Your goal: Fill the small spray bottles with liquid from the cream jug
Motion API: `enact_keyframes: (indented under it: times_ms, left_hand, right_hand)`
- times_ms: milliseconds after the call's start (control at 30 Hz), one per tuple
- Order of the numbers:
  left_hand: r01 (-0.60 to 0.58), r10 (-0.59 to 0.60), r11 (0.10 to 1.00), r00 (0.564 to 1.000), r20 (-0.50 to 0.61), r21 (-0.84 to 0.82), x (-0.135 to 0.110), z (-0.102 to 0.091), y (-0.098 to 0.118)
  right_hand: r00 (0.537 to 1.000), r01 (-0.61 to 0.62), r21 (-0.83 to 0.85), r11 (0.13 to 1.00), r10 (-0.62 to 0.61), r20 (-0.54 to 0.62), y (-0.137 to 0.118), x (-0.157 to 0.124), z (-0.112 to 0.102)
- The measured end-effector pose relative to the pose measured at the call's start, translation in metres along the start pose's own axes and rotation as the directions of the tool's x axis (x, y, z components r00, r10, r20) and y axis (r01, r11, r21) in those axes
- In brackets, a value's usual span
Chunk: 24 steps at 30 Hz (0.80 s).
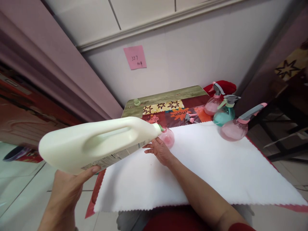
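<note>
My left hand (68, 187) grips the base of a big white jug (96, 144), tipped on its side with its green spout over the mouth of a small pink bottle (167, 137). The bottle has no spray head and stands on a white cloth (204, 166). My right hand (158, 150) is wrapped round the pink bottle from the near side, fingers curled against it.
Three spray bottles with trigger heads, pink (213, 104), teal (225, 114) and pink (235, 128), stand at the table's right rear. A loose spray head (190, 118) lies on the patterned cloth (173, 112). A green cap (137, 102) sits at the far left corner. A pink note (135, 57) hangs on the wall.
</note>
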<state>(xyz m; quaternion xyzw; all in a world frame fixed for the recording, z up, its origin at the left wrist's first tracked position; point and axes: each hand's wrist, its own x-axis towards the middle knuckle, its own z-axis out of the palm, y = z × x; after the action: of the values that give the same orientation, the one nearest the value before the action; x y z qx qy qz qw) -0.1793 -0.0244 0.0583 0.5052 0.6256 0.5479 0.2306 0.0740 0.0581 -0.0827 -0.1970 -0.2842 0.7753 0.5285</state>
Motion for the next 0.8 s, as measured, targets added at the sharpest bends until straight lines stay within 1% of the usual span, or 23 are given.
enact_keyframes:
  times_ms: [100,367,600,700,800]
  left_hand:
    - [0.033,-0.033,0.998,0.999,0.015,-0.058,-0.0005,0.0009,0.0009]
    - [0.045,-0.046,0.998,0.999,0.0,-0.037,-0.0017,-0.001,0.0017]
    - [0.021,-0.019,0.998,0.999,0.034,-0.061,-0.0016,0.0008,0.0036]
    - [0.023,-0.022,0.998,1.0,0.023,-0.058,-0.0018,0.0008,0.0028]
    - [0.033,-0.034,0.999,0.999,-0.014,-0.028,-0.0024,0.0003,0.0025]
  right_hand:
    - [1.0,0.001,0.001,1.0,-0.001,0.007,-0.0003,-0.0001,0.0003]
    - [1.0,0.001,-0.004,1.0,-0.001,0.008,-0.0001,-0.0008,0.0003]
    - [1.0,0.001,-0.006,1.0,-0.001,0.017,0.001,-0.0003,-0.001]
    - [1.0,-0.002,-0.008,1.0,0.002,0.013,0.0013,0.0,-0.0012]
    - [1.0,-0.01,-0.006,1.0,0.01,0.008,0.0005,0.0,-0.0006]
